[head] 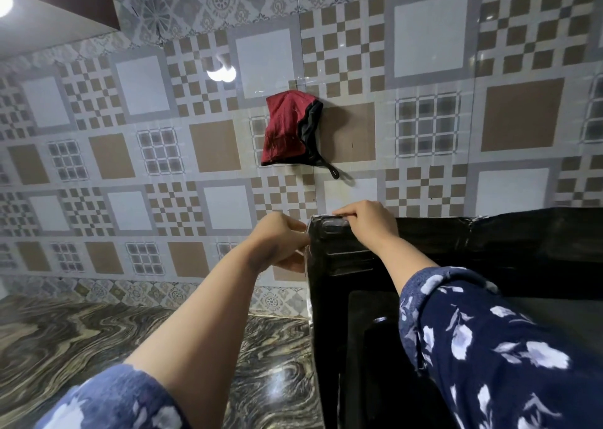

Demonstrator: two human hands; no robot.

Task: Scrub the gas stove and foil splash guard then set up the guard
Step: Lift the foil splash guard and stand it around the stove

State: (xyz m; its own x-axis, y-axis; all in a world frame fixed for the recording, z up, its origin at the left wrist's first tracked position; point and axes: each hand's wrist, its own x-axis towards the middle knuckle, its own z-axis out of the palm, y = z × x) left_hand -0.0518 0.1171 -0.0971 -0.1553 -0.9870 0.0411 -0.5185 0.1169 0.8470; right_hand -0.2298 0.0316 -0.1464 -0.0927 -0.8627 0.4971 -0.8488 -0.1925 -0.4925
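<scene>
Head view shows both hands at the near upper corner of the splash guard (pixel 440 246); the right hand (pixel 367 221) has its grip closed over the top edge, fingers curled across the rim just beside the corner, while the left hand (pixel 282 241) pinches the upright side edge from the outer face, fingers pressed to the silvery foil that shows along that edge. The guard stands upright, dark on its inner face, with its long back panel running along the tiled wall (pixel 163 118) and its side panel coming toward the camera; it seems to wrap the stove (pixel 375 347), of which only a dark, glossy patch is visible (burners and knobs cannot be made out). To the left lies the marbled counter (pixel 98 347); on the wall above the hands hangs a red cloth (pixel 287 128) with black trim. This looks like the last step, setting up the guard, with scrubbing apparently done; the next move probably calls for squaring the corner fold and pressing the panel flat to the wall, gently, since foil is likely to crease or tear under a hard pinch.
</scene>
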